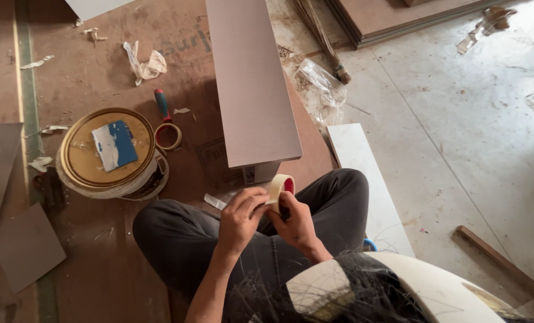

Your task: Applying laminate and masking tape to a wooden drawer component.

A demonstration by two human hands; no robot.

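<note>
I sit on the floor with my knees up, both hands together over my lap. My right hand [297,224] holds a roll of cream masking tape [281,188] with a red core, upright between its fingers. My left hand [240,216] touches the roll's left side, fingertips pinched at the tape's edge. The loose end is hidden by the fingers. Just beyond the roll lies the near end of a long pale laminate board [250,84].
A round tin with a gold lid [81,157] stands to the left, a blue and white card on it. Beside it lie a second tape roll [168,136] and a red-handled tool [162,104]. A white plank [365,179], broom [322,39], plastic bag [325,88] and wooden stick [501,264] lie to the right.
</note>
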